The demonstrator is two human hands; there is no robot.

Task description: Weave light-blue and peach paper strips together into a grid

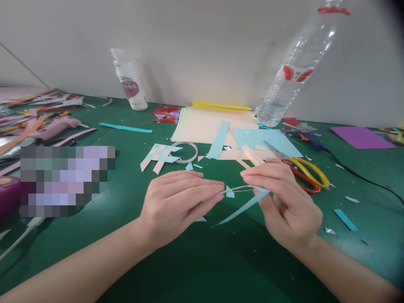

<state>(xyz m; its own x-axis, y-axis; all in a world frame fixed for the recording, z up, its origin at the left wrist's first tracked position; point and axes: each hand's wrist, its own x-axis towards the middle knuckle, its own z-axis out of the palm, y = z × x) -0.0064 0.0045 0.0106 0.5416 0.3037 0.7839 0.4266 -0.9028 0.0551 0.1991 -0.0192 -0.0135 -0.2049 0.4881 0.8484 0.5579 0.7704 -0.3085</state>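
A plain pale grey wall (202,50) rises behind the green tabletop (205,269).

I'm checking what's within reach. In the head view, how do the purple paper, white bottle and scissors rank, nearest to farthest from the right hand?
1. Scissors: just beyond the right hand.
2. Purple paper: farther back, to the right.
3. White bottle: across to the left, by the wall.
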